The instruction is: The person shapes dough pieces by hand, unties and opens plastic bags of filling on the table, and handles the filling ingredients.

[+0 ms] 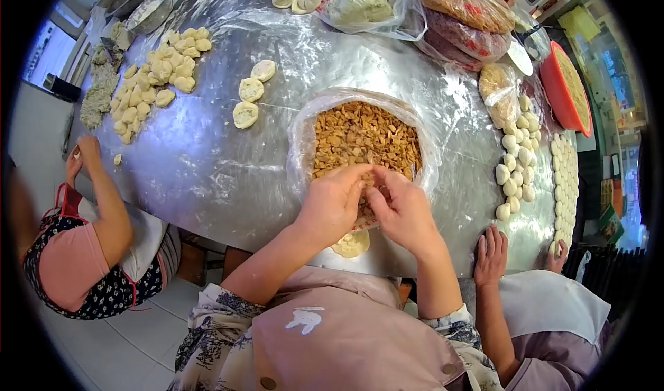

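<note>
My left hand [330, 204] and my right hand [404, 211] meet over the near edge of a clear plastic bag [297, 138] filled with brown chopped pieces [366, 138]. The fingers of both hands are closed, with thumbs and fingertips close together. Whatever lies between them is hidden by the fingers. Just below my hands, a flat round of pale dough [351, 243] rests at the table's near edge. Three round filled dough pieces [250, 89] stand in a line to the upper left of the bag.
A floury metal table [228, 176] spreads around me. Dough lumps [162, 73] are heaped at left; dough balls [519, 159] and rows of pieces [564, 176] lie at right. Filled bags [463, 17] and a red basin [564, 90] stand beyond. Co-workers flank me, one with a hand [490, 252] on the edge.
</note>
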### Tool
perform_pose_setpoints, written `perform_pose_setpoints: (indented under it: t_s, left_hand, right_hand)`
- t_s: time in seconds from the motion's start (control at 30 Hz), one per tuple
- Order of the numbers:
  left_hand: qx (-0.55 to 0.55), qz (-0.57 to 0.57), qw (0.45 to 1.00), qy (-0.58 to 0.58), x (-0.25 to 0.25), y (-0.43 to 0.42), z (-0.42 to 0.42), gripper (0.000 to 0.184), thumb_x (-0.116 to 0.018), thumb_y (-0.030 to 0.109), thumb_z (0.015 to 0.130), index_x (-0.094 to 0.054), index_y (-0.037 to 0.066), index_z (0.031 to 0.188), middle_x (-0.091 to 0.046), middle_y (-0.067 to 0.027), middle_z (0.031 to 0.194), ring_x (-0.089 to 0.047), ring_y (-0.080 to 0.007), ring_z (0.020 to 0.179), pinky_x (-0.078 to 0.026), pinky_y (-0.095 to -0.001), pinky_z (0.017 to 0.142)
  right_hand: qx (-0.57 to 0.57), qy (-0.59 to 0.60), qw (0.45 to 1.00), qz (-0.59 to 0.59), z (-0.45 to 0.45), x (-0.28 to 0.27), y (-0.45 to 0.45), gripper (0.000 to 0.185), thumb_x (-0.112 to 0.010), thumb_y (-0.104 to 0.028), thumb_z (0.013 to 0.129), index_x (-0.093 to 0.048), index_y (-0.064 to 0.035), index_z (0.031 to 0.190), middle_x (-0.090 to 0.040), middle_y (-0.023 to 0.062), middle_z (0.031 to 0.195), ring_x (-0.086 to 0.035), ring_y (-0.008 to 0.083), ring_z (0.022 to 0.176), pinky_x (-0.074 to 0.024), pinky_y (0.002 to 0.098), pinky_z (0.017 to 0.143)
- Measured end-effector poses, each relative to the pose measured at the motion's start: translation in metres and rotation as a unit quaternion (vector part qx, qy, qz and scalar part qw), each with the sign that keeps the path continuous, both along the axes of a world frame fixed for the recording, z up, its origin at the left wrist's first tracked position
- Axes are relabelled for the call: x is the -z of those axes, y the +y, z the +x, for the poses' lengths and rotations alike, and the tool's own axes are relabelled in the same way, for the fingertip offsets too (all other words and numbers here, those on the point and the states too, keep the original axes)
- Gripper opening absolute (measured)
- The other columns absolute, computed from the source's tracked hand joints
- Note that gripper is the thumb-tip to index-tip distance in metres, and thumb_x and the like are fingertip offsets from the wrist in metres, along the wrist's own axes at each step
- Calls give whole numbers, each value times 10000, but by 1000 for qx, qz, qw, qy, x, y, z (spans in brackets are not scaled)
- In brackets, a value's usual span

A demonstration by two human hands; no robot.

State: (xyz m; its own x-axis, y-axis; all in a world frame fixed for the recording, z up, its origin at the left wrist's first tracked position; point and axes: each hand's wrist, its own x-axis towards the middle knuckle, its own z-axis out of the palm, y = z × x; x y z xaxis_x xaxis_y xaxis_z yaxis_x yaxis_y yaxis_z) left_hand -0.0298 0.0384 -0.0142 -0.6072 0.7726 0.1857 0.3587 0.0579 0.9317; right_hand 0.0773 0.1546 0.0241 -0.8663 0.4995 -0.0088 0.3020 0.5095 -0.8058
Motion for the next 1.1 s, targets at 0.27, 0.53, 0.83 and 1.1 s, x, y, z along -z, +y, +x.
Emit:
perform_pose_setpoints:
  t_s: [0.27,0.53,0.83,1.1]
  left_hand:
    - [18,-53,998,6,-11,-3,-3,168,-599,46,909,-676,0,1050,-689,-171,891,-685,-258,774,-532,-346,686]
    - [1,-71,992,-103,-2,-1,-4,134,-621,28,906,-679,-21,1016,-710,-111,810,-669,-118,716,-524,-284,620]
    - [-27,-100,990,96,-4,5,-19,212,-655,147,899,-706,29,1068,-670,-179,803,-662,-340,731,-529,-403,663]
    - [-44,-341,919,192,-9,7,-39,310,-656,237,886,-681,140,1180,-646,-145,885,-667,-351,805,-537,-447,680]
  right_hand:
    - [-29,-13,997,64,1,9,1,168,-582,-152,927,-575,11,887,-613,240,815,-598,438,771,-465,516,675]
    - [-50,-7,991,124,-3,17,3,147,-592,-146,909,-572,-7,866,-610,211,793,-597,408,735,-479,502,642]
    - [-12,-81,976,203,-9,20,15,195,-670,-210,895,-649,-51,1006,-645,167,858,-650,372,822,-529,472,680]
    - [-38,23,968,248,-77,41,48,318,-653,-175,901,-614,-36,1184,-640,187,1139,-603,382,1069,-493,461,920]
